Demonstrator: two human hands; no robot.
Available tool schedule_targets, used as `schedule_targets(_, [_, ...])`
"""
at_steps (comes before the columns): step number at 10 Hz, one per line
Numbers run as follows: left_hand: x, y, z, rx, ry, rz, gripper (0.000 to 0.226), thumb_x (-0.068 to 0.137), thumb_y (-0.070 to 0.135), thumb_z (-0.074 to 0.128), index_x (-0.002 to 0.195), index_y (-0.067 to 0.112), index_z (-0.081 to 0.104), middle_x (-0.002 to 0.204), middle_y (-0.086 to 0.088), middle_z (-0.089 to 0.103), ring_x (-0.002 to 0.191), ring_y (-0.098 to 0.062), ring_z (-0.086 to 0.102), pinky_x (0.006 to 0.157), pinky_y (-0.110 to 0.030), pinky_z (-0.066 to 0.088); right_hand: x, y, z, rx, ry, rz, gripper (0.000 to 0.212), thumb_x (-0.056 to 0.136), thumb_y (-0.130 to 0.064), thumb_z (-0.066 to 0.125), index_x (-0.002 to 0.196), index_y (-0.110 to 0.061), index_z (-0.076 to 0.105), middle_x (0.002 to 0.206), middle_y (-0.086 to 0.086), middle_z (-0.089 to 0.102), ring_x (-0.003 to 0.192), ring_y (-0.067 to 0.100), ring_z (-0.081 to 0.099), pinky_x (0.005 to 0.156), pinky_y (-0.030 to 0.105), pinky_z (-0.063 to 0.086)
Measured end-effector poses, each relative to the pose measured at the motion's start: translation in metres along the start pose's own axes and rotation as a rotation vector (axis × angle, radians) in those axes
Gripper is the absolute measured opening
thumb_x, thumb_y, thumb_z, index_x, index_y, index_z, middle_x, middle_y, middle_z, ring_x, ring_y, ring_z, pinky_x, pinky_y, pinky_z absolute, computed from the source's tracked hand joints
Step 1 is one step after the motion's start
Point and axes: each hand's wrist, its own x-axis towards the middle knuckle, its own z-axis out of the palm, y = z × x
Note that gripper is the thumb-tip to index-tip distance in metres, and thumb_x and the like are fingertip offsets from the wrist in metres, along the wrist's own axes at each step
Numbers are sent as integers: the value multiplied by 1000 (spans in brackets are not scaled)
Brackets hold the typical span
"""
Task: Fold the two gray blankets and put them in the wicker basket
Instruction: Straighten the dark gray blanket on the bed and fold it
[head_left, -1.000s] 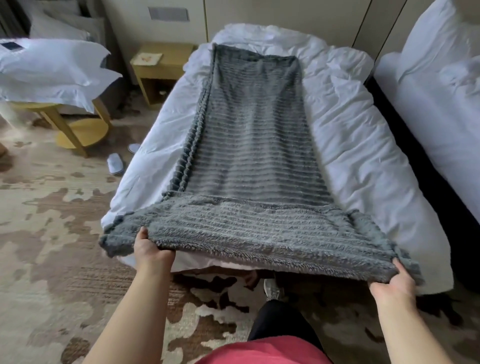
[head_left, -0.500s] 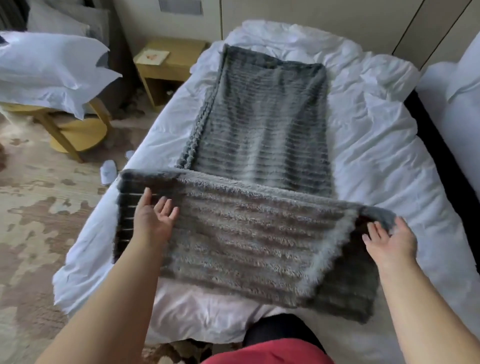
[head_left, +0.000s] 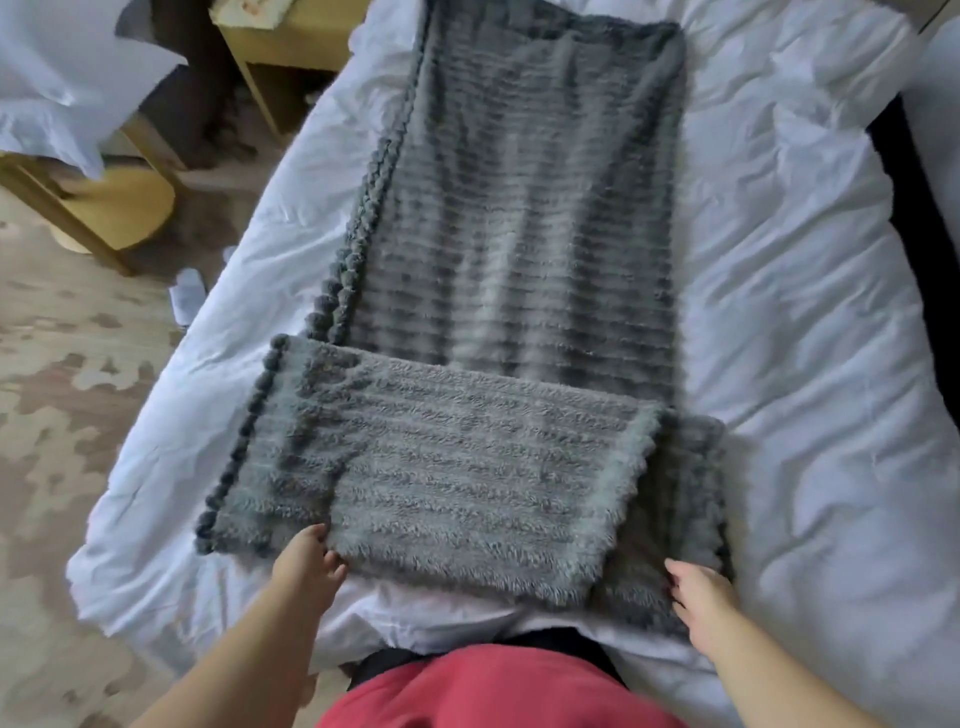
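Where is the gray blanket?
In the head view the gray blanket lies centrally along the white bed, its folded near end between the left hand and right hand.
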Motion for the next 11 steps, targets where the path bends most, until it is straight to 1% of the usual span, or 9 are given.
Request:
schedule_targets(1, [-1,-15,9,160,105,-59,50,93,30,57,135,11,40,127,-10,55,116,-23,57,90,-36,51,-3,4,-10,-27,272,48,41,83,-18,70,115,6,59,103,21,62,88,37,59,72,39,47])
schedule_targets(2, [-2,-36,15,376,54,-202,81,86,39,67,146,2,26,150,-16,33,131,-35,43,104,-46,42,0,18,-13,76,262,124,69,80,-25,75,136,0,42,139,20,48,119,39,52,96,48,47])
schedule_targets(3, [-9,-67,37,533,-83,-274,76,87,42,64,141,-2,32,147,-16,36,132,-37,40,108,-50,34,6,24,-12,214,-10,239,71,90,-34,64,147,-8,30,150,18,34,127,40,46,105,48,41])
schedule_targets(5, [3,-83,48,391,1,-161,10,99,11,47,98,9,57,104,-5,56,114,-13,53,96,-40,41,21,30,-50,436,135,177,38,96,5,47,131,19,41,135,39,42,122,46,44,93,23,31])
schedule_targets(6, [8,-94,30,538,-35,-52,20,97,1,41,83,6,54,85,-9,53,102,-16,50,83,-33,51,5,61,-53,195,108,136,38,97,5,39,132,21,38,137,35,41,127,47,42,93,35,47])
schedule_targets(7, [-6,-81,31,1152,100,260,16,91,13,53,95,-3,55,98,-15,57,91,-26,55,68,-38,53,-4,51,-37,53,265,142,37,93,-3,46,129,9,48,131,27,52,117,42,54,91,44,48])
schedule_targets(8, [-30,-67,49,1497,394,788,59,80,18,62,133,6,40,131,-19,40,113,-36,47,94,-45,41,4,23,-39,-208,480,-23,31,84,-10,56,110,4,64,114,31,61,101,44,59,84,44,49])
schedule_targets(9, [-50,-81,76,1627,45,1186,57,83,12,58,137,15,40,136,-16,37,115,-30,48,97,-42,43,21,-15,-36,-214,412,-196,22,84,-20,59,92,-1,67,96,26,67,83,39,59,70,38,44])
schedule_targets(11, [-45,-163,140,2152,-662,1355,59,95,39,46,148,37,21,159,-2,12,145,-23,15,117,-43,16,82,-77,-16,-183,28,-265,41,90,-44,60,105,-6,55,90,10,54,82,25,51,72,33,38])
